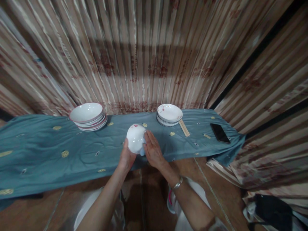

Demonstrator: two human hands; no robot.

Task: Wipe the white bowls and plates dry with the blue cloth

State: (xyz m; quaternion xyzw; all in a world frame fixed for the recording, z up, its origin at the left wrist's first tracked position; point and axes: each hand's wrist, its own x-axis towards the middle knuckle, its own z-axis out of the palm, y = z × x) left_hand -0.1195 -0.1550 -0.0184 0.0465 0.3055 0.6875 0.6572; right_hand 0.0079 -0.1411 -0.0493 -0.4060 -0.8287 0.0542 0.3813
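Observation:
A white bowl (pixel 135 138) with a small red mark is held up over the front half of the table, its rounded outside facing me. My left hand (pixel 127 156) grips the bowl's lower left edge, thumb along its side. On the bowl's right side, my right hand (pixel 153 149) presses a light blue cloth (pixel 142 150) against it, with the fingers close together. Most of the cloth is hidden under that hand.
A stack of bowls and plates (pixel 89 117) stands at the back left of the blue tablecloth (pixel 79 154). Right of centre are stacked floral plates (pixel 169 114), with chopsticks (pixel 184 127) beside them. A black phone (pixel 220 133) lies farther right. Curtains (pixel 144 57) hang behind.

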